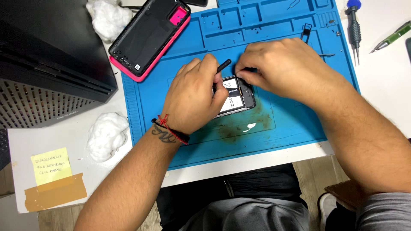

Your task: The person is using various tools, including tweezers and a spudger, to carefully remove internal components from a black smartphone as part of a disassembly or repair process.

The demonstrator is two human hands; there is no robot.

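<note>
An opened phone (236, 97) lies on the blue repair mat (291, 115), its insides showing. My left hand (193, 95) covers the phone's left part and grips a thin black tool (224, 65), which points up and right. My right hand (282, 66) rests at the phone's upper right corner, with the fingertips pinched on a small dark part there. What exactly the fingertips pinch is hidden.
A black and pink phone back cover (150, 36) lies at the mat's upper left. Cotton wads (107, 134) (109, 17) sit on the white table. A dark box (47, 64) stands at left. Screwdrivers (354, 28) and a green pen (391, 38) lie at right. A yellow note (50, 166) is taped down.
</note>
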